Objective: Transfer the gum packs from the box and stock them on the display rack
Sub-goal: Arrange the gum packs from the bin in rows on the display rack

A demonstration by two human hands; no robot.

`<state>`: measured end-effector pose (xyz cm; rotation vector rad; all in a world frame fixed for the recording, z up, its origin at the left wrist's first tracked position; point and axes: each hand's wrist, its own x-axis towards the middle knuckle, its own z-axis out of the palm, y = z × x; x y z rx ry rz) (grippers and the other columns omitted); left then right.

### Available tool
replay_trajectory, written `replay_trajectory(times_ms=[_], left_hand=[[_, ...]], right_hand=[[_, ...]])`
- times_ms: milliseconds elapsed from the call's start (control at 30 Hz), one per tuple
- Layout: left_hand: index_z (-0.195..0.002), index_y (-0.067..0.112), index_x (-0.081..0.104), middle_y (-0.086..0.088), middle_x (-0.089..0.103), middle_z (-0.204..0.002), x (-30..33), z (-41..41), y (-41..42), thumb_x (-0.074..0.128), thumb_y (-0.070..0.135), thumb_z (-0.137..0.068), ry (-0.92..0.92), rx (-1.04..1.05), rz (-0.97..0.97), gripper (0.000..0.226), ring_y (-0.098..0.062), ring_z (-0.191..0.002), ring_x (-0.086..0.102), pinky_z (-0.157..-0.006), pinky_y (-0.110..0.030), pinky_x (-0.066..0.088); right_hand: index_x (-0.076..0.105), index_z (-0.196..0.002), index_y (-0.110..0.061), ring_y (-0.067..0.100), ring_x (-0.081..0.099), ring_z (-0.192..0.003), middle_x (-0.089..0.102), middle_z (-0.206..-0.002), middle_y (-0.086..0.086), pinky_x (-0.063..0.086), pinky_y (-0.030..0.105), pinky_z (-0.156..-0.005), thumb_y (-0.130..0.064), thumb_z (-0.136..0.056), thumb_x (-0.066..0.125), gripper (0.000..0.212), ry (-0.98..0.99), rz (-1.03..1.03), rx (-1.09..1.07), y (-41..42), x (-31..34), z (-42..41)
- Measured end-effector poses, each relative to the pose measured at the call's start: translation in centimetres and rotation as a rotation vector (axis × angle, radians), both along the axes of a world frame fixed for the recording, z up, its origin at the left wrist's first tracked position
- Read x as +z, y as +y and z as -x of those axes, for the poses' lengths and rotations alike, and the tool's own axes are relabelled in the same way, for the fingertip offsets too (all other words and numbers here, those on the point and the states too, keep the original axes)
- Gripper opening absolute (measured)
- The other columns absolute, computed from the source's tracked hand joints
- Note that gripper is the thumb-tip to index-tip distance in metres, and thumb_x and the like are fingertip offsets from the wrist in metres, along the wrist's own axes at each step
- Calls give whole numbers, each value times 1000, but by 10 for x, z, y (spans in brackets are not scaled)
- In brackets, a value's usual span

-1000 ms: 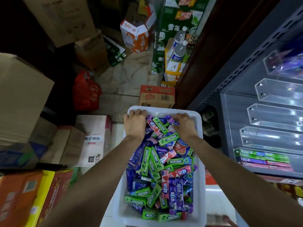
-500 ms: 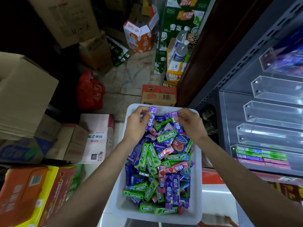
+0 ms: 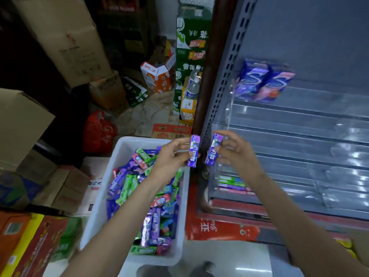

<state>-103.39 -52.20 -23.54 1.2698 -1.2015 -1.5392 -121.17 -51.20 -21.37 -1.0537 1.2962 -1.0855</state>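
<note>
A white plastic box (image 3: pixel 103 196) on the floor is heaped with several purple, green and red gum packs (image 3: pixel 151 222). My left hand (image 3: pixel 171 154) pinches one purple gum pack (image 3: pixel 194 151) upright, above the box's far right corner. My right hand (image 3: pixel 233 150) holds a second purple gum pack (image 3: pixel 214 149) beside it, in front of the clear tiers of the display rack (image 3: pixel 299 136). A low tier of the rack holds green, purple and pink packs (image 3: pixel 231 183). Two larger purple packs (image 3: pixel 261 82) sit on an upper tier.
Cardboard cartons (image 3: pixel 65 39) pile up at the left and rear, and a red bag (image 3: pixel 97 132) lies on the floor. Green drink cartons and water bottles (image 3: pixel 191 84) stand beside the rack's perforated grey upright (image 3: pixel 225 80). A red flat carton (image 3: pixel 217 228) lies under the rack.
Both hands lifted out of the box, each with a purple gum pack, and moved right toward the rack. My view swung right, bringing more of the rack in.
</note>
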Motion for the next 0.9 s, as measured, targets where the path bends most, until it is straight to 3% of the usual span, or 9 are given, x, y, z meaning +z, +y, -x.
replay_trajectory(times_ms=[133, 300, 400, 500, 633, 800, 900], left_hand=[[-109, 11, 59, 11, 64, -75, 14, 56, 19, 56, -6, -89, -43, -8, 63, 26, 9, -63, 60, -58, -11, 49], [-111, 15, 61, 12, 64, -83, 18, 94, 32, 58, -1, -90, -137, 93, 148, 27, 6, -70, 61, -66, -14, 51], [-111, 14, 61, 12, 64, -84, 18, 102, 37, 56, -1, -91, -141, 146, 120, 25, 8, -66, 62, -59, -15, 53], [-110, 15, 62, 9, 64, -87, 16, 98, 41, 56, 0, -91, -166, 189, 94, 25, 4, -68, 63, -55, -13, 51], [-112, 18, 63, 0, 66, -98, 12, 86, 43, 58, 3, -91, -211, 236, 80, 26, -14, -84, 65, -63, -19, 56], [-110, 18, 63, 9, 63, -92, 12, 79, 47, 58, 3, -91, -252, 234, 89, 25, 9, -64, 62, -55, -12, 52], [-111, 16, 63, 12, 62, -89, 11, 78, 48, 58, 2, -91, -266, 230, 97, 25, 11, -62, 61, -53, -11, 50]], right_hand=[[52, -90, -18, 8, 66, -66, 62, -76, 7, 57, 25, -61, 10, -84, 59, 29, -12, 25, -59, 20, 11, 61], [48, -76, -18, 7, 61, -61, 62, -52, -8, 49, 23, -64, 7, -80, 66, 30, 161, 67, -102, 28, 5, 112], [48, -74, -18, 13, 57, -62, 58, -60, -4, 45, 26, -64, 6, -77, 70, 32, 281, 89, -101, 29, -3, 123], [48, -74, -20, 19, 60, -74, 60, -75, 4, 47, 30, -69, -3, -78, 72, 30, 436, 80, -31, 27, -15, 119], [54, -87, -14, 17, 62, -84, 62, -89, 4, 44, 21, -72, -7, -84, 67, 15, 622, 113, 85, 25, -29, 109], [68, -107, -8, 17, 61, -92, 69, -105, 7, 43, 18, -86, -5, -87, 62, 21, 817, 156, 261, 18, -33, 105], [70, -106, -8, 18, 62, -98, 70, -107, 7, 37, 10, -81, -5, -89, 59, 20, 823, 147, 331, 16, -33, 106]])
